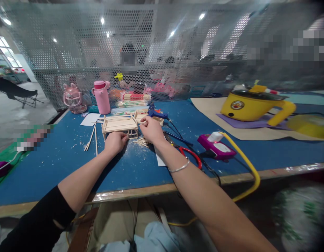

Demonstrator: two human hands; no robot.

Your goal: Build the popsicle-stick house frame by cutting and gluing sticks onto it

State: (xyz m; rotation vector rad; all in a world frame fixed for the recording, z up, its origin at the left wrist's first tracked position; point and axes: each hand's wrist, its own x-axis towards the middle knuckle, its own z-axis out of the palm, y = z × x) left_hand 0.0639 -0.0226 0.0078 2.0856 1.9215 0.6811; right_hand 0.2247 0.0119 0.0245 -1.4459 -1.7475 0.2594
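Note:
A small model (120, 124) built of pale wooden sticks stands on the blue table, with a flat slatted top and short legs. My left hand (115, 142) is at its front edge, thumb and fingers closed on the lower frame by the right leg. Over the model's right end, my right hand (152, 130) is closed in a pinch; what lies between its fingertips is too small to make out. Short cut stick pieces (142, 141) lie between my hands. Behind my right hand rests a blue glue gun (158, 114). Longer loose sticks (90, 138) lie left of the model.
Red-handled pliers (192, 154) and a purple power strip (216, 147) with a yellow cable lie to the right. A yellow electric pot (245, 106) stands farther right. A pink bottle (102, 98), a clear jug (72, 99) and stick packs (135, 98) line the mesh screen (93, 49).

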